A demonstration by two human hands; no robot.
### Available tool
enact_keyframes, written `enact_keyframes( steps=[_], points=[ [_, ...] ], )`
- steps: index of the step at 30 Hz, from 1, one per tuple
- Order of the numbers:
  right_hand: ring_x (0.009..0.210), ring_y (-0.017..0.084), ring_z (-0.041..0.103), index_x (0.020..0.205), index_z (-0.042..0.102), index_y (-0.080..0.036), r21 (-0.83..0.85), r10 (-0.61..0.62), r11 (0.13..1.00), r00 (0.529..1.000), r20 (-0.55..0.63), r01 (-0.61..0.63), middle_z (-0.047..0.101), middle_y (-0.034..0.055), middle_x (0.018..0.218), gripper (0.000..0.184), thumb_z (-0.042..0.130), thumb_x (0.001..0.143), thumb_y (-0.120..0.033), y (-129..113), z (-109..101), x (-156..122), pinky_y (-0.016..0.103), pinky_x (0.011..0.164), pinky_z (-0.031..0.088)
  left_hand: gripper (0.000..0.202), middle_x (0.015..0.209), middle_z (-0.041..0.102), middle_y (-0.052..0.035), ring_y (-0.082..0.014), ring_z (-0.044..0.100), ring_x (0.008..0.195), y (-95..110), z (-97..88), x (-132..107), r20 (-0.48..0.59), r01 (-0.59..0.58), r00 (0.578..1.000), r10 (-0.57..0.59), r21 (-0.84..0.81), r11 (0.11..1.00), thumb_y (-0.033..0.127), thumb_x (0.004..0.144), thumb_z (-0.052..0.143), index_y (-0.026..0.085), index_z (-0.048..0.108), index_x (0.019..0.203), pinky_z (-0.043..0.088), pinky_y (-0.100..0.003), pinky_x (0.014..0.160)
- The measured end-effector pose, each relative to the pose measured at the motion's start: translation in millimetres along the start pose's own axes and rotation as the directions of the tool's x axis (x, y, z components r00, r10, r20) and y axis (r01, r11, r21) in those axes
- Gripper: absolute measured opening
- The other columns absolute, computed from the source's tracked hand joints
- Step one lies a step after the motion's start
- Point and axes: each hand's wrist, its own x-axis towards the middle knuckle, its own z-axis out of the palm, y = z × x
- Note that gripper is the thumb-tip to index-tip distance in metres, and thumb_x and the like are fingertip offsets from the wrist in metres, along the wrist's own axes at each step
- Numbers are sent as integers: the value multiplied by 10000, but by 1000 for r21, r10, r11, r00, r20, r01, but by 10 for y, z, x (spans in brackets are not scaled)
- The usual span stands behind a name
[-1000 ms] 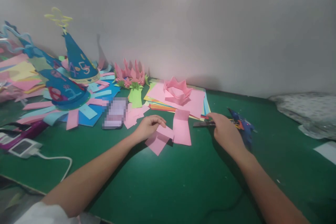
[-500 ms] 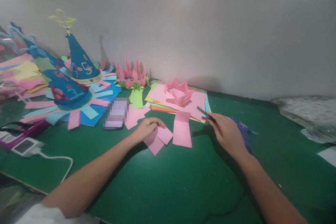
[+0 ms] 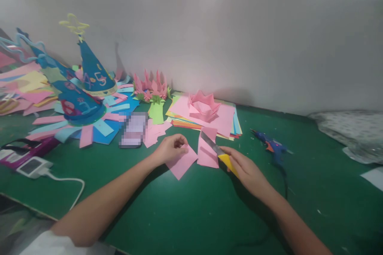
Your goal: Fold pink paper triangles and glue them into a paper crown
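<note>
My left hand (image 3: 170,149) is closed in a pinch on the corner of a pink paper square (image 3: 182,162) lying on the green table. My right hand (image 3: 245,171) grips a yellow-handled utility knife (image 3: 220,153). Its blade points up and left over a second pink paper piece (image 3: 207,151) just right of the square. Behind these papers lies a stack of coloured sheets (image 3: 223,118) with a folded pink paper crown (image 3: 202,105) on top.
A blue glue gun (image 3: 271,146) lies to the right with its cord trailing toward me. Blue paper cone hats (image 3: 89,72), paper strips and pink paper flowers (image 3: 149,86) crowd the back left. A phone (image 3: 133,129), a white charger (image 3: 33,166) and a grey wall (image 3: 239,48) are also here.
My right hand picked the knife up from beside the glue gun and carried it left and toward me over the pink paper. My left hand kept its hold on the square.
</note>
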Motion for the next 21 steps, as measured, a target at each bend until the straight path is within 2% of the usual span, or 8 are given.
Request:
enact_keyframes(
  steps=[2,6,9,13,17,21],
  points=[
    [886,217,624,1200,509,-215,-5,21,1000,1000,1,-21,613,100,1148,383,300,925,-381,-8,38,20,372,773,495,155,729,571,15,-78,490,617,27,6,-10,-4,-7,1000,7,16,1000,250,682,652,160,571,779,388,-186,567],
    [982,253,570,1127,524,-204,-147,-72,986,997,12,73,604,104,1119,350,531,818,-368,-78,36,134,372,811,449,117,715,603,7,-91,520,619,44,13,-14,3,-5,1000,4,76,997,253,703,634,160,593,761,401,-195,569],
    [838,217,573,965,546,-192,-260,-98,960,994,41,105,621,74,955,170,475,816,-231,-156,14,273,309,697,428,100,736,642,-12,-105,551,644,37,11,-6,10,8,1000,-9,99,995,248,707,632,155,622,741,421,-203,587],
    [714,189,518,830,513,-191,-385,-182,903,981,64,192,585,44,780,115,416,800,-138,-301,75,509,268,602,351,103,755,674,-23,-115,580,649,24,1,-3,33,13,999,-16,98,995,250,710,634,157,656,747,441,-211,598],
    [762,193,521,829,514,-168,-409,-275,854,946,170,322,591,64,803,87,435,806,-138,-444,210,690,269,640,351,127,751,686,-26,-126,597,655,4,-4,-5,61,34,997,-40,91,995,263,709,639,159,680,768,452,-216,603],
    [745,191,541,827,521,-163,-455,-236,837,950,203,305,605,71,789,80,441,831,-162,-488,210,697,262,617,337,126,741,687,-23,-130,598,649,-14,0,-3,50,35,998,-40,102,994,264,707,638,164,689,763,448,-213,585]
  ],
)
